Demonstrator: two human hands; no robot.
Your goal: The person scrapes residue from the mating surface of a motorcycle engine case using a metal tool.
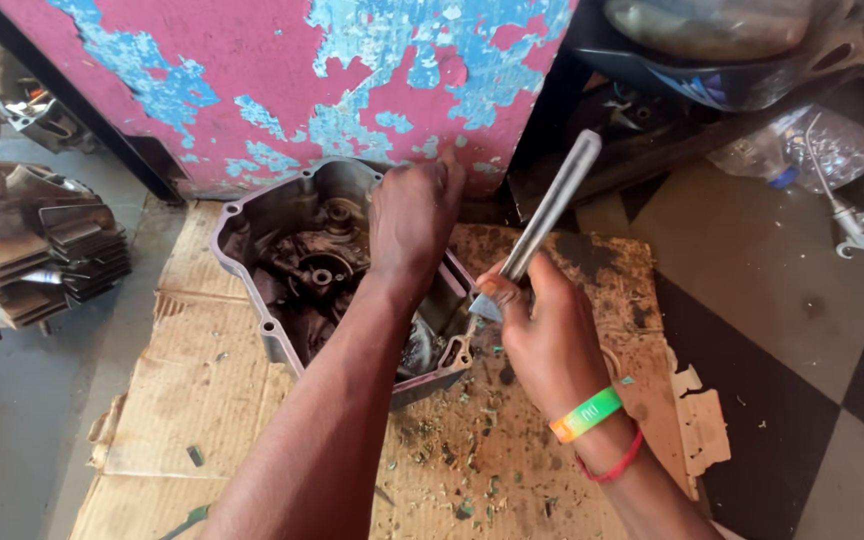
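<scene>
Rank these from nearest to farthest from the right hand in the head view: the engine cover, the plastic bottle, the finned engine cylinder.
1. Engine cover: just left of the right hand, on the cardboard, held by the left hand.
2. Plastic bottle: upper right, on the floor.
3. Finned engine cylinder: far left edge, beyond the cardboard.

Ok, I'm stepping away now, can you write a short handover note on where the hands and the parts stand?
Left hand: gripping the far rim of the engine cover, steadying it open side up on the cardboard.
Right hand: holding a metal scraper, blade end at the cover's near right rim.
Done: green flakes lie scattered on the cardboard beside the cover, which looks like scraped-off material.
Left: the inside is dark and grimy; how much of the rim is clean cannot be told.
Nearby: a finned engine block on the floor to the left.
</scene>
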